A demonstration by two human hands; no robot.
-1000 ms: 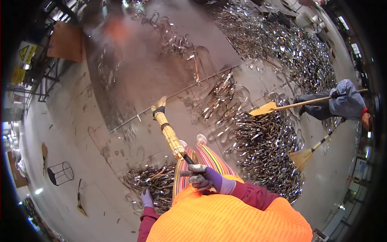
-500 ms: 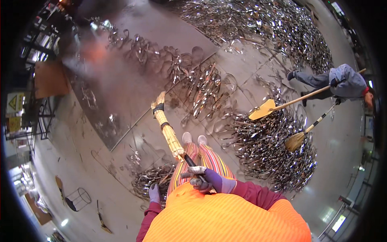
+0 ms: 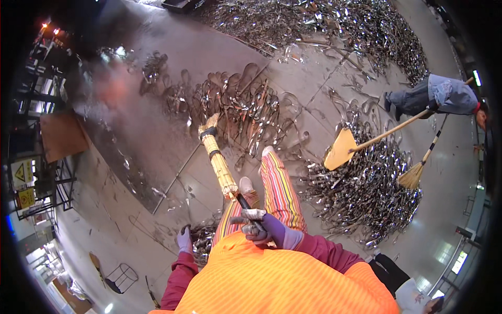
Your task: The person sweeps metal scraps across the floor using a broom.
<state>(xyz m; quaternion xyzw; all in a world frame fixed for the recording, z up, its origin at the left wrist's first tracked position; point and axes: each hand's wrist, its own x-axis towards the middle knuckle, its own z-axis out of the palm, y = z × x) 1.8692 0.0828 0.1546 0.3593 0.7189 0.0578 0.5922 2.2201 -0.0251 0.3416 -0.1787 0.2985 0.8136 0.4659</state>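
My right hand (image 3: 260, 227), in a whitish and purple glove, is closed round the black handle of a straw broom (image 3: 217, 162). The broom's long bound bristle bundle points forward, with dark bands near its far end. My left hand (image 3: 184, 239), also gloved, hangs at my side with its fingers loosely apart and nothing visible in it. Beside it lies a small heap of metal strip scrap (image 3: 204, 243), partly covered by my body. Ahead of the broom, curled metal strips (image 3: 240, 104) lie strewn over the floor.
A co-worker (image 3: 444, 97) at the right holds a long-handled yellow pusher (image 3: 342, 150) over a scrap heap (image 3: 361, 204), with another broom (image 3: 412, 175) beside it. A second person (image 3: 402, 282) is behind me, at lower right. A larger scrap heap (image 3: 376, 36) lies far back. Steam hangs at far left.
I have stepped forward, one leg ahead, towards the strewn strips, with the broom held. The co-worker's pusher and broom have shifted. A second person has come into view at lower right.
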